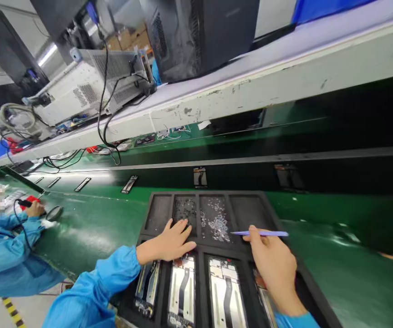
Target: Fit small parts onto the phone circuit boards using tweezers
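Note:
A black compartmented tray (216,197) lies in front of me on the green bench. My left hand (170,241) rests flat on it, fingers spread over a compartment of small dark parts (185,208). My right hand (274,260) pinches blue tweezers (259,233), their tip pointing left toward a compartment of small silvery parts (216,222). Several opened phone bodies (225,291) sit in the tray's near slots, showing boards and flex cables.
A black conveyor belt (237,176) behind the tray carries phone parts (200,176). A co-worker in a blue coat (1,246) sits at the left, hand on a tool (34,207). Metal cases, cables and monitors stand on the white shelf (285,68) above.

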Demonstrator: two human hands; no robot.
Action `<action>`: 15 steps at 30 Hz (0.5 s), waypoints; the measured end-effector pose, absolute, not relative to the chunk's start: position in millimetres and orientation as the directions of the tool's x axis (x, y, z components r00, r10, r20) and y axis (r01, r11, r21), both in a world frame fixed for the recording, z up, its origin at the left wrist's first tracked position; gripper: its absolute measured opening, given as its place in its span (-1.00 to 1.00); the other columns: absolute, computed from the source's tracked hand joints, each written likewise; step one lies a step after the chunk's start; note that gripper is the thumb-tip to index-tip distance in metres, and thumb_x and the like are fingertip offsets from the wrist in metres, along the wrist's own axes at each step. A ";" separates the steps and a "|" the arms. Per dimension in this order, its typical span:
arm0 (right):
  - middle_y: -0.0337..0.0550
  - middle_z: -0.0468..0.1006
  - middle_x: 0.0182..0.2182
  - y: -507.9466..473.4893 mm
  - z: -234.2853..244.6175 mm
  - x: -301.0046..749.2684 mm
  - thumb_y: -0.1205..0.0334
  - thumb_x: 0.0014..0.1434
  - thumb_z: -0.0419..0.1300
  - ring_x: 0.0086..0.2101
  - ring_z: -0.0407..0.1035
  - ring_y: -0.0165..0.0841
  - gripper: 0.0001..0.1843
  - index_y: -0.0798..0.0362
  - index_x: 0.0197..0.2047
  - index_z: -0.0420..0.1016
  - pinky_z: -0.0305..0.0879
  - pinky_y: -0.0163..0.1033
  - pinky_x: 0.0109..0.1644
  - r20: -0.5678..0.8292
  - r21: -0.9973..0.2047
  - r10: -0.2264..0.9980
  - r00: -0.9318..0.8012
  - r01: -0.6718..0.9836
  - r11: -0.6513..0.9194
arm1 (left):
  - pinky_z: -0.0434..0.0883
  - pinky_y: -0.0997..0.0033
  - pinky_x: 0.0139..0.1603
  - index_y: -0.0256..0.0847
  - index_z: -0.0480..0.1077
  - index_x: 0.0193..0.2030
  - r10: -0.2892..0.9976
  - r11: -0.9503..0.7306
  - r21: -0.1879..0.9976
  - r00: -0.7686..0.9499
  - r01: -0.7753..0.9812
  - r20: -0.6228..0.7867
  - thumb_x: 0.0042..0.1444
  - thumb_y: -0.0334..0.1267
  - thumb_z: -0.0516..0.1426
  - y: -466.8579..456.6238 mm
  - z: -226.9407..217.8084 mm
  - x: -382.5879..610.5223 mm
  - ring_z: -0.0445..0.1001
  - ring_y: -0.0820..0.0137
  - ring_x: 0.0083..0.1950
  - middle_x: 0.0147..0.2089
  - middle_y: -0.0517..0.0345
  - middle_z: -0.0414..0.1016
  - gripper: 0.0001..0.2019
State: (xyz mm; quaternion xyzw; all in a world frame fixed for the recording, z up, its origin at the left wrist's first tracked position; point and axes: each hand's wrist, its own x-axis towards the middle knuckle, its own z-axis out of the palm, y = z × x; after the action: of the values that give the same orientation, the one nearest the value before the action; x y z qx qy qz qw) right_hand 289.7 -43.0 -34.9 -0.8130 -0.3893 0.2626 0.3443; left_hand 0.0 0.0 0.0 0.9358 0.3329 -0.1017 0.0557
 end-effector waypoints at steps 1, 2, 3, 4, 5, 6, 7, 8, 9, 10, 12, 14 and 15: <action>0.08 0.67 -0.37 -42.9 -34.9 290.1 -0.15 0.20 -0.01 -0.36 0.43 -0.03 -0.47 -0.03 -0.43 0.66 0.16 -0.10 -0.29 -0.156 -0.762 0.813 0.561 0.455 -0.460 | 0.14 -0.29 0.48 -0.15 0.19 0.46 0.603 -0.778 0.042 0.764 0.627 -0.228 0.44 0.00 0.12 9.2 -2.5 5.7 0.13 -0.03 0.52 0.55 -0.11 0.08 -0.44; 0.09 0.67 -0.37 -42.9 -34.9 290.6 -0.15 0.20 -0.01 -0.36 0.44 -0.03 -0.47 -0.02 -0.43 0.66 0.17 -0.10 -0.29 -0.153 -0.761 0.813 0.561 0.458 -0.460 | 0.13 -0.29 0.48 -0.15 0.19 0.46 0.603 -0.779 0.044 0.766 0.626 -0.225 0.43 0.02 0.13 18.3 -4.9 10.7 0.13 -0.02 0.52 0.55 -0.11 0.07 -0.43; 0.09 0.67 -0.37 -42.9 -34.9 290.9 -0.15 0.21 0.00 -0.36 0.44 -0.03 -0.48 -0.02 -0.43 0.66 0.17 -0.10 -0.29 -0.151 -0.760 0.814 0.561 0.461 -0.459 | 0.12 -0.29 0.49 -0.15 0.19 0.46 0.610 -0.774 0.043 0.761 0.632 -0.220 0.41 0.03 0.14 27.2 -7.1 14.6 0.13 -0.03 0.52 0.55 -0.11 0.07 -0.41; 0.10 0.67 -0.37 -42.9 -34.8 291.3 -0.14 0.21 0.00 -0.36 0.44 -0.02 -0.48 -0.01 -0.42 0.66 0.18 -0.09 -0.29 -0.150 -0.760 0.815 0.560 0.463 -0.457 | 0.11 -0.30 0.49 -0.15 0.20 0.46 0.625 -0.763 0.039 0.752 0.645 -0.212 0.40 0.04 0.15 35.7 -9.0 17.1 0.13 -0.03 0.52 0.55 -0.11 0.07 -0.40; 0.10 0.67 -0.37 -43.0 -34.8 291.7 -0.14 0.22 0.00 -0.36 0.45 -0.02 -0.48 -0.01 -0.42 0.66 0.19 -0.09 -0.29 -0.148 -0.761 0.816 0.559 0.463 -0.455 | 0.09 -0.32 0.49 -0.15 0.21 0.45 0.651 -0.744 0.029 0.733 0.668 -0.198 0.40 0.05 0.16 43.1 -10.5 17.8 0.12 -0.04 0.52 0.54 -0.11 0.07 -0.40; 0.10 0.67 -0.37 -43.1 -34.7 292.1 -0.15 0.22 0.00 -0.36 0.46 -0.02 -0.48 -0.01 -0.42 0.66 0.20 -0.09 -0.28 -0.146 -0.763 0.818 0.557 0.462 -0.451 | 0.07 -0.34 0.50 -0.15 0.21 0.45 0.682 -0.718 0.017 0.708 0.696 -0.182 0.39 0.04 0.17 49.0 -11.4 16.9 0.10 -0.06 0.52 0.54 -0.11 0.07 -0.41; 0.09 0.67 -0.36 -43.2 -34.7 292.5 -0.15 0.23 0.00 -0.35 0.46 -0.02 -0.48 -0.01 -0.41 0.66 0.21 -0.08 -0.28 -0.147 -0.766 0.820 0.554 0.460 -0.448 | 0.05 -0.36 0.50 -0.15 0.21 0.45 0.712 -0.691 0.006 0.682 0.723 -0.169 0.39 0.04 0.17 52.6 -11.8 14.5 0.09 -0.07 0.53 0.54 -0.12 0.07 -0.41; 0.08 0.68 -0.36 -43.2 -34.6 293.0 -0.15 0.23 0.00 -0.35 0.47 -0.02 -0.48 -0.02 -0.41 0.65 0.22 -0.08 -0.27 -0.149 -0.770 0.822 0.550 0.457 -0.446 | 0.03 -0.38 0.50 -0.15 0.21 0.45 0.733 -0.669 -0.001 0.660 0.743 -0.163 0.39 0.04 0.17 53.6 -11.4 10.9 0.08 -0.08 0.53 0.54 -0.12 0.06 -0.40; 0.06 0.68 -0.36 -43.1 -34.5 293.5 -0.16 0.23 0.01 -0.35 0.47 -0.02 -0.48 -0.03 -0.41 0.65 0.22 -0.08 -0.27 -0.153 -0.774 0.823 0.547 0.452 -0.444 | 0.02 -0.38 0.50 -0.15 0.20 0.45 0.744 -0.657 -0.003 0.648 0.754 -0.165 0.39 0.05 0.17 51.8 -10.5 6.8 0.07 -0.09 0.54 0.55 -0.12 0.06 -0.39; 0.05 0.68 -0.35 -42.9 -34.5 293.9 -0.17 0.23 0.01 -0.35 0.47 -0.02 -0.49 -0.04 -0.41 0.65 0.23 -0.08 -0.27 -0.157 -0.777 0.824 0.545 0.446 -0.443 | 0.02 -0.39 0.50 -0.15 0.19 0.46 0.743 -0.656 0.000 0.646 0.754 -0.174 0.39 0.08 0.16 47.2 -9.2 2.4 0.06 -0.10 0.54 0.55 -0.14 0.05 -0.37; 0.03 0.69 -0.36 -42.5 -34.3 294.5 -0.19 0.21 0.03 -0.36 0.47 -0.01 -0.49 -0.05 -0.42 0.64 0.23 -0.07 -0.27 -0.166 -0.783 0.822 0.545 0.434 -0.446 | 0.04 -0.37 0.50 -0.16 0.12 0.51 0.706 -0.688 0.026 0.677 0.725 -0.209 0.39 0.17 0.11 32.1 -6.2 -5.0 0.04 -0.10 0.55 0.57 -0.17 0.01 -0.30; 0.03 0.68 -0.38 -42.4 -34.2 294.8 -0.20 0.19 0.04 -0.37 0.47 -0.01 -0.49 -0.05 -0.43 0.64 0.23 -0.07 -0.27 -0.173 -0.785 0.819 0.547 0.425 -0.450 | 0.04 -0.28 0.52 -0.15 0.00 0.56 0.639 -0.740 0.069 0.731 0.669 -0.242 0.41 0.24 0.03 15.8 -4.1 -8.5 0.01 -0.03 0.57 0.59 -0.15 -0.04 -0.24; 0.04 0.68 -0.39 -42.6 -34.4 295.0 -0.20 0.19 0.04 -0.38 0.47 0.00 -0.49 -0.05 -0.43 0.64 0.23 -0.06 -0.27 -0.178 -0.786 0.818 0.547 0.421 -0.452 | 0.04 -0.23 0.54 -0.14 -0.04 0.57 0.607 -0.761 0.091 0.755 0.642 -0.250 0.42 0.26 -0.01 10.3 -3.7 -8.6 0.01 0.01 0.58 0.60 -0.12 -0.04 -0.23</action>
State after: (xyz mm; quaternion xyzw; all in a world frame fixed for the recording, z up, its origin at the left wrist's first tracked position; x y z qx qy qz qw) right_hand 295.0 -42.6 -34.4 -0.8048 -0.3850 0.2799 0.3545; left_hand -8.6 10.3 -3.7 0.9328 0.3346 -0.1030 0.0856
